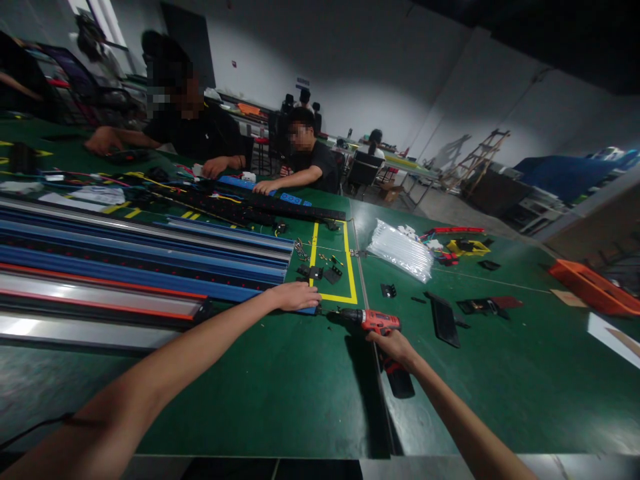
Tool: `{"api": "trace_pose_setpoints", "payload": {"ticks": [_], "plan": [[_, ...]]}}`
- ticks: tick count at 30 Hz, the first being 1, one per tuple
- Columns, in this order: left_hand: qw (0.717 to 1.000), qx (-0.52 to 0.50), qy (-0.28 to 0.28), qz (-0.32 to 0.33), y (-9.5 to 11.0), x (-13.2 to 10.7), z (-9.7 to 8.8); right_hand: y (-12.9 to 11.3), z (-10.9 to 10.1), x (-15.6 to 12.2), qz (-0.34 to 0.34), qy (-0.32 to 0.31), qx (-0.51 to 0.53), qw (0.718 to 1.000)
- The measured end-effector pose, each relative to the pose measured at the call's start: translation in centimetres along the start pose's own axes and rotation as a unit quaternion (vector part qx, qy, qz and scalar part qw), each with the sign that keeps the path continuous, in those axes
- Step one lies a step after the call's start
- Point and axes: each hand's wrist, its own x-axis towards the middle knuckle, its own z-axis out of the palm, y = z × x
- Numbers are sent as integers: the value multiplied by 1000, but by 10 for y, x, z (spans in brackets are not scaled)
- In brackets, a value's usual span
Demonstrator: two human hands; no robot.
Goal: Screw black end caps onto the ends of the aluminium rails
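My left hand point(295, 295) rests palm down, fingers together, on the right end of a long blue aluminium rail point(150, 277) lying on the green table point(280, 393). My right hand point(393, 345) is wrapped round the grip of a red and black cordless drill point(373, 322). The drill points left, with its tip at the end of the blue rail just below my left hand. More blue, silver and red-edged rails point(100, 303) lie side by side to the left.
Small black brackets and screws point(320, 270) lie inside a yellow taped rectangle. A clear bag of white parts point(400, 250), black plates point(444, 322) and an orange tray point(590, 287) sit to the right. Two other people sit across the table beside long black strips point(260, 207).
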Motion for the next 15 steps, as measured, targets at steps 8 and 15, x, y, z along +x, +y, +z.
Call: {"api": "trace_pose_setpoints", "payload": {"ticks": [8,15], "plan": [[1000,-6,3,2,0,0,1,1,2,0,-6,4,-3,1000],[1000,4,3,0,-2,0,4,4,3,1,-19,-8,45,999]]}}
